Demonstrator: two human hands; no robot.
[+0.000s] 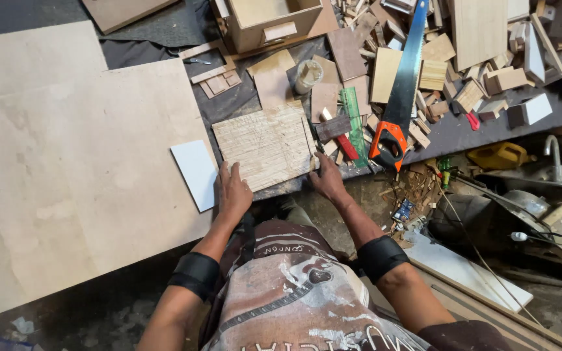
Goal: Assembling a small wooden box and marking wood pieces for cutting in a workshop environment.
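Note:
A scored square plywood piece [265, 144] lies on the dark workbench [229, 104] in front of me. My left hand [233, 192] rests flat at its near left corner, fingers spread, holding nothing. My right hand [324, 179] touches the near right corner, with its fingers curled at the board's edge beside a thin dark tool [315, 138]; whether it grips anything is unclear. A white card [195, 173] lies just left of my left hand, on a large sheet of plywood [79, 169].
A handsaw with an orange handle [398, 91] lies to the right of a green ruler [354, 117] and a red-handled tool [343, 143]. Several wood offcuts [463, 71] crowd the bench's right side. A wooden box [271, 23] and a small cup [307, 75] stand behind.

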